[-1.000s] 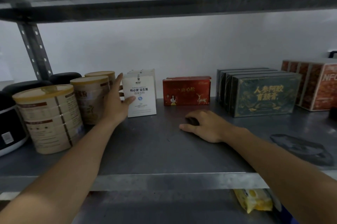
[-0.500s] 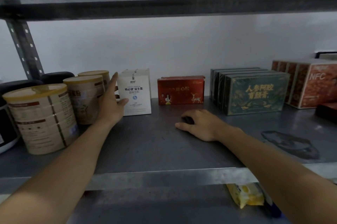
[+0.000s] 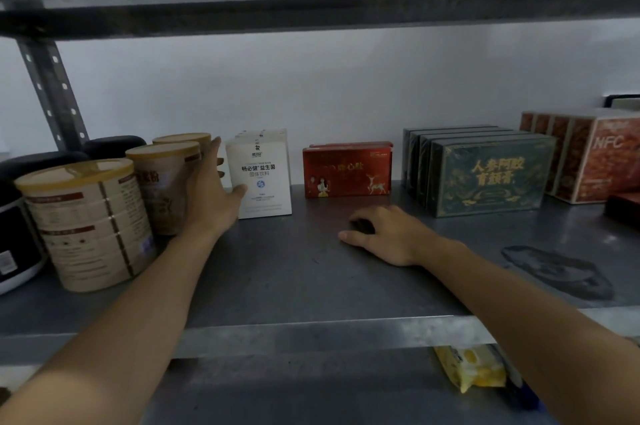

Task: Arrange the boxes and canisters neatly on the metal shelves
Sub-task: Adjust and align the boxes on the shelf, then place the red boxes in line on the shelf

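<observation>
On the metal shelf (image 3: 311, 286), three tan canisters (image 3: 86, 227) stand in a row at the left. Beside them is a row of white boxes (image 3: 263, 178), then red boxes (image 3: 346, 171), dark green boxes (image 3: 485, 175) and orange NFC boxes (image 3: 602, 161). My left hand (image 3: 211, 196) is wedged between the second canister (image 3: 162, 189) and the white boxes, fingers stretched along the boxes' left side, thumb touching the front face. My right hand (image 3: 384, 234) rests on the shelf in front of the red boxes, fingers loosely curled, holding nothing.
Black-lidded appliances (image 3: 20, 216) stand at the far left behind the canisters. A dark smear (image 3: 561, 272) marks the shelf at the right, and a dark red box (image 3: 623, 206) sits at the right edge. A yellow packet (image 3: 474, 369) lies on the shelf below. Another shelf hangs close overhead.
Both hands stay almost where they were. Only the view has shifted slightly.
</observation>
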